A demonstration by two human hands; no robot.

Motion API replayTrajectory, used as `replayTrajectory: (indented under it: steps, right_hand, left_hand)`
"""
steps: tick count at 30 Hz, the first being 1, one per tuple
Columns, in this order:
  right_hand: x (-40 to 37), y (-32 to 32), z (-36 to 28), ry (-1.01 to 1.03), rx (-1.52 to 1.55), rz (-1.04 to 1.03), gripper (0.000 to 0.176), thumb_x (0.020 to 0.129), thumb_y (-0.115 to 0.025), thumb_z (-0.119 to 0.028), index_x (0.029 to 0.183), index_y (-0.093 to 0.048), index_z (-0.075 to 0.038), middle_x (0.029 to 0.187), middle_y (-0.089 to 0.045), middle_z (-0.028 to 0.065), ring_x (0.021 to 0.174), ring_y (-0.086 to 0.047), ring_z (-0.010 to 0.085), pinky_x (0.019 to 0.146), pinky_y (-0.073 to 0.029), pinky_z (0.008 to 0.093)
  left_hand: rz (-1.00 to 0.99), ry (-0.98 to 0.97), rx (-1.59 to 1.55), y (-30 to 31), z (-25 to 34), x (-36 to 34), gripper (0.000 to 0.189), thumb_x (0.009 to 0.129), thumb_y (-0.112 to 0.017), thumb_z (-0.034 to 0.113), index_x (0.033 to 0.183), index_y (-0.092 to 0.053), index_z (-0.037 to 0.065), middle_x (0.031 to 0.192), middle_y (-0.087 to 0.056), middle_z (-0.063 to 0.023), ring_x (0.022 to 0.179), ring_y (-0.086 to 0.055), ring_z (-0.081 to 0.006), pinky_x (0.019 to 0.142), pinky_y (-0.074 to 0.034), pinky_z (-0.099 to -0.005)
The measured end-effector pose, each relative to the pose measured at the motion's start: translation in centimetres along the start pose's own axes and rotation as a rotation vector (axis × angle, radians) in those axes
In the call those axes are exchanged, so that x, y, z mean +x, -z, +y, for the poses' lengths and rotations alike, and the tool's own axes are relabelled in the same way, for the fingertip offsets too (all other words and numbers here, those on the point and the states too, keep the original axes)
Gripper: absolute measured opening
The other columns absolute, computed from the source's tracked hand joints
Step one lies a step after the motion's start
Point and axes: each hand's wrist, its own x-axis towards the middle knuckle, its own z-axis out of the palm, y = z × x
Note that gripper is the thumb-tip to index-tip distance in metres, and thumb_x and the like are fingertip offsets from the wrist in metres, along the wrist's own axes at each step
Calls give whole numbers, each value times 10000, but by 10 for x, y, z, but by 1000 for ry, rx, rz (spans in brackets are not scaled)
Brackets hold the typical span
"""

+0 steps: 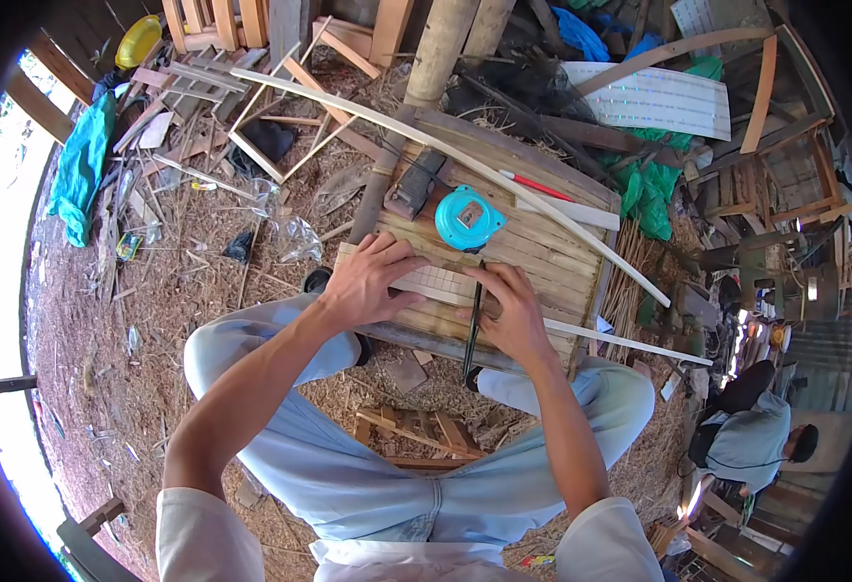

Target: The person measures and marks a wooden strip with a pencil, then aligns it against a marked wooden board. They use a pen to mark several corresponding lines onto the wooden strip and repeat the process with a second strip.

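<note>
My left hand [373, 278] is closed over a pale strip marked with a grid of lines [441, 282], fingers at its far side and thumb at its near side. Pinched in my right hand [513, 315] is a slim dark pencil [473, 330], its tip by the strip's right part. A teal tape measure [465, 218] lies just beyond the strip on the slatted wooden table [533, 262]. Left of it sits a dark block [414, 184]. Farther back lie a red marker-like stick [533, 185] and a flat pale piece [581, 213].
A long thin wooden strip [445, 150] crosses the table diagonally, overhanging both sides. Another thin strip [630, 341] extends past the right edge. Wood scraps [183, 87] and a thin wooden frame [256, 160] litter the ground. Another person [751, 436] sits at right.
</note>
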Motion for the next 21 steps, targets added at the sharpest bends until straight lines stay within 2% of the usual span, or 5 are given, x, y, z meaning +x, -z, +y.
replayTrajectory:
  steps: [7, 10, 14, 16, 21]
  right_hand:
    - [9, -6, -19, -75, 368, 255, 239, 925, -706, -99, 1154, -704, -32, 930, -665, 65, 767, -558, 150, 687, -450, 294]
    - [9, -24, -17, -129, 555, 214, 84, 931, -703, -86, 992, -722, -31, 854, -650, -42, 595, -344, -4, 508, -248, 200]
    - [8, -19, -21, -175, 571, 160, 64, 898, -726, -54, 952, -710, -23, 840, -662, -14, 597, -414, 11, 517, -321, 207]
    - [4, -28, -13, -144, 560, 145, 92, 859, -744, -37, 913, -685, 7, 843, -706, 86, 666, -612, 113, 614, -493, 259]
    - [8, -27, -14, -60, 513, 158, 116, 830, -744, -11, 840, -632, 19, 833, -709, 125, 690, -676, 176, 629, -531, 298]
  left_hand:
    - [19, -2, -5, -1, 2, 1, 520, 723, -815, 337, 1158, -690, 80, 1026, -575, -22, 1009, -530, -239, 903, -433, -388]
    - [2, 22, -3, 0, 3, 2, 529, 708, -845, 322, 1161, -706, 87, 1012, -599, -37, 973, -549, -261, 902, -450, -398]
    - [14, 23, -8, 2, 4, 2, 533, 691, -853, 299, 1159, -711, 85, 1009, -597, -39, 973, -551, -261, 899, -447, -395]
    - [18, 18, -6, 1, 4, 2, 535, 686, -855, 287, 1160, -712, 84, 1009, -597, -40, 974, -551, -263, 899, -446, -394]
    - [10, 13, -7, 1, 3, 1, 498, 718, -819, 308, 1146, -693, 86, 1025, -576, -23, 995, -527, -246, 913, -437, -395]
